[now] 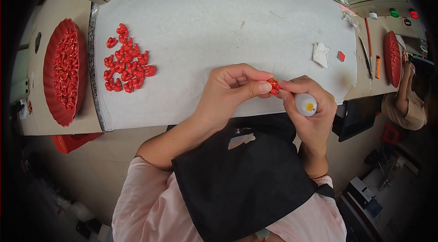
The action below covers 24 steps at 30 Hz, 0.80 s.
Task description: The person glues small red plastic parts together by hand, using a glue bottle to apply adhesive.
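Between the thumb and fingers of my left hand is a small red figurine with some gold or yellow on it. My right hand is closed around a small whitish bottle, its round end facing up with a yellow patch showing. The bottle's other end is hidden by my fingers. My right thumb and forefinger meet the figurine's right side, close to my left fingertips. A loose group of similar red figurines lies on the white sheet, left of my hands.
White sheet covers the table. A red scalloped tray of red pieces stands at left. A crumpled white tissue and small red block lie right. Beyond are tweezers, an orange tube, and another person.
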### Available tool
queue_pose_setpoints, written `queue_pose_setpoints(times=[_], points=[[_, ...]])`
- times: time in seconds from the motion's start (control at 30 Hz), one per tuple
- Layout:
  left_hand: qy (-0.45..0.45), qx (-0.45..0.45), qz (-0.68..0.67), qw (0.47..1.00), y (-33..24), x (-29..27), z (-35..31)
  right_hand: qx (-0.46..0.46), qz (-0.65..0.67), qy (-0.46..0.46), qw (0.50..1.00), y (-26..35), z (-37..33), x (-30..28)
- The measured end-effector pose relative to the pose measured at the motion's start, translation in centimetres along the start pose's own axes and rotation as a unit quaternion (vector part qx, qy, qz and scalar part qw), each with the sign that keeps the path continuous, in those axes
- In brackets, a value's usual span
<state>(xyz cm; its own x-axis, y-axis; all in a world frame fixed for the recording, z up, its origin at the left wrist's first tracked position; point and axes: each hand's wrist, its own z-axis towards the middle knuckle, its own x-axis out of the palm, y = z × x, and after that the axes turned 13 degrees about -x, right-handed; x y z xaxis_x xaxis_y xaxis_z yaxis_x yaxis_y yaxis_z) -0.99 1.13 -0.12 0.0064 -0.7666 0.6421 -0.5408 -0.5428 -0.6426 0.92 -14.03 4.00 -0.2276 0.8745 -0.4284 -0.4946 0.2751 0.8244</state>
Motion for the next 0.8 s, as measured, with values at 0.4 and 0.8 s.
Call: queue_pose_setpoints(times=[0.4,0.8], points=[[0.048,0.039,-0.024,0.998,0.3,-0.6,0.0,-0.105,-0.077,0.002,0.991,-0.1,0.0,0.8],[0.011,0.122,0.063,0.990,0.2,-0.4,-0.4,-0.255,-0.135,-0.050,0.956,-2.2,-1.0,2.0]])
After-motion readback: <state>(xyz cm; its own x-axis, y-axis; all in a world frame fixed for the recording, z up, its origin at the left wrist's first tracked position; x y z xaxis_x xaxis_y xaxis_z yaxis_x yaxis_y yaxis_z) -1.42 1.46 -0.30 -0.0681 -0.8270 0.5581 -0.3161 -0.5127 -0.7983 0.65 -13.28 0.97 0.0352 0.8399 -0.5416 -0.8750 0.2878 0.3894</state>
